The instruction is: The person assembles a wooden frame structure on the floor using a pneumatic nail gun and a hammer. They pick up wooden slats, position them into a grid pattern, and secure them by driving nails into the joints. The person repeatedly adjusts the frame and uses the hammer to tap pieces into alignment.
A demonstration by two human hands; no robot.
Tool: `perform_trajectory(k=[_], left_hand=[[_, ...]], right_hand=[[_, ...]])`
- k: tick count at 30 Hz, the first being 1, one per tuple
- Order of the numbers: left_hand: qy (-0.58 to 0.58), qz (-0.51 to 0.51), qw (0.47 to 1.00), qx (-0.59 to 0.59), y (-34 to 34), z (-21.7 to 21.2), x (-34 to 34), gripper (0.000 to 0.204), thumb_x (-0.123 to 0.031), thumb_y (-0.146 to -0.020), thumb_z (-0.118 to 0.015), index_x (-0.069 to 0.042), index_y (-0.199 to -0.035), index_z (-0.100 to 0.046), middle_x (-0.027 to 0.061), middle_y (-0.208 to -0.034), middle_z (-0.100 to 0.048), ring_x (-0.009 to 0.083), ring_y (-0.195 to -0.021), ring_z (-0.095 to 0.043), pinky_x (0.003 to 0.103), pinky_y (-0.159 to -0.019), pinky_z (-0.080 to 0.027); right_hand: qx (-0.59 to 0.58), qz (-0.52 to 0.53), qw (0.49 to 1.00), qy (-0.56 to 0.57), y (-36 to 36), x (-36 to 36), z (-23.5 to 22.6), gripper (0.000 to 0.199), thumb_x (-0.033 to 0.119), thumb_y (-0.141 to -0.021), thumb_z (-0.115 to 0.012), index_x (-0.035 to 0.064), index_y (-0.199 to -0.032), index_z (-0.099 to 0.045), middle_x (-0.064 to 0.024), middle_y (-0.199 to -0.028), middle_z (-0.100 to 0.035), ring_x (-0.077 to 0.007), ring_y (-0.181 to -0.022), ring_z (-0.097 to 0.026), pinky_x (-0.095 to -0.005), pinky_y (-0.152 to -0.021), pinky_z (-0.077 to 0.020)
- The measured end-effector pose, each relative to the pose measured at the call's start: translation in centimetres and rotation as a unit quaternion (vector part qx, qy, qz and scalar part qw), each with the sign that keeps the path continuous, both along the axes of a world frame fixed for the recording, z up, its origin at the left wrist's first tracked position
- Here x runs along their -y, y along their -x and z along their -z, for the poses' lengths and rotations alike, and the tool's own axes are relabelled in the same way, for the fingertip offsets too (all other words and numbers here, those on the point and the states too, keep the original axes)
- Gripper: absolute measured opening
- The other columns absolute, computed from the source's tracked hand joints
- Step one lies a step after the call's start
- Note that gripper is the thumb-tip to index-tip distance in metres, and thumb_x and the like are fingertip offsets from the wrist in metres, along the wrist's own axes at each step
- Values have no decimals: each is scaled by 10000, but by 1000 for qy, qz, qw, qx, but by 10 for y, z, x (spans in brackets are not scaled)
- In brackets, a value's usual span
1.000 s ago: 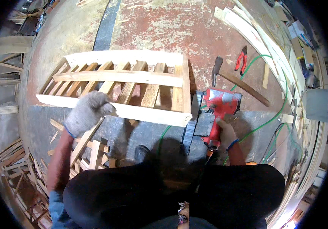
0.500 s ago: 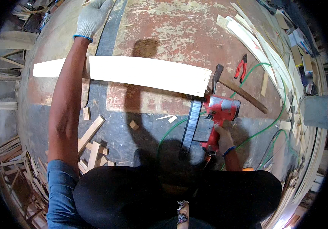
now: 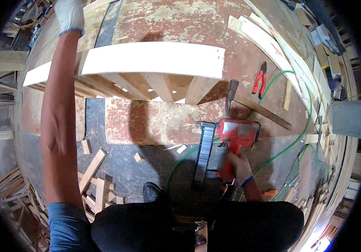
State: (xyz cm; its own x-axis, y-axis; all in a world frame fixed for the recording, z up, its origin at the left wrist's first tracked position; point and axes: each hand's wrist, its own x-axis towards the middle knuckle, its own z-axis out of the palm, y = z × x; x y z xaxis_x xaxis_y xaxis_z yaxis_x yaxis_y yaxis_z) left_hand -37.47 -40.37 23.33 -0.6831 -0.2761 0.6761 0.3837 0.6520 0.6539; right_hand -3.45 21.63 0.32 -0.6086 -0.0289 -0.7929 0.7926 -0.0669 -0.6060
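A slatted wooden frame stands tilted up on the worn red floor, its pale top board facing me and its slats showing beneath. My left arm reaches up across the frame's left part. My gloved left hand is at the picture's top edge, beyond the board; its fingers are cut off, so any grip is hidden. My right hand, also gloved, is closed on the handle of a red nail gun that rests on the floor with its black magazine pointing toward me.
A hammer and red pliers lie just beyond the nail gun. A green hose loops across the floor at right. Long wooden strips lie at the right, and short offcuts are scattered at lower left.
The frame lay flat a second ago with my left hand on its near rail. It has been swung up on edge and tilted, and my left arm has risen. The right hand stayed on the nail gun.
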Motion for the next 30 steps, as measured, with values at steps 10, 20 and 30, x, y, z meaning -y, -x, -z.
perform_trajectory(k=[10,20,30], left_hand=[[82,-135,986,57,-70,-41,-72,416,-410,-1045,-577,-76,-1143,-805,134,-1045,-778,150,-946,-690,328,-885,-519],[139,-79,987,-23,-96,58,-81,440,-370,-1032,-630,-18,-1286,-704,195,-1154,-757,355,-1154,-711,405,-1000,-535],[342,-34,868,358,-150,172,-69,615,-396,-1007,-628,-33,-1489,-507,233,-1300,-677,409,-1220,-629,529,-1152,-352]], right_hand=[[-7,-27,999,24,3,9,43,450,179,-951,-753,19,-1346,-607,-109,-1233,-697,-256,-1074,-678,-399,-921,-567],[31,16,999,34,-14,-20,59,356,144,-918,-759,28,-1232,-638,-58,-1044,-692,-211,-918,-674,-381,-794,-566],[-151,-256,955,17,31,17,-19,291,240,-986,-551,4,-871,-677,-121,-801,-683,-270,-746,-654,-383,-706,-541]])
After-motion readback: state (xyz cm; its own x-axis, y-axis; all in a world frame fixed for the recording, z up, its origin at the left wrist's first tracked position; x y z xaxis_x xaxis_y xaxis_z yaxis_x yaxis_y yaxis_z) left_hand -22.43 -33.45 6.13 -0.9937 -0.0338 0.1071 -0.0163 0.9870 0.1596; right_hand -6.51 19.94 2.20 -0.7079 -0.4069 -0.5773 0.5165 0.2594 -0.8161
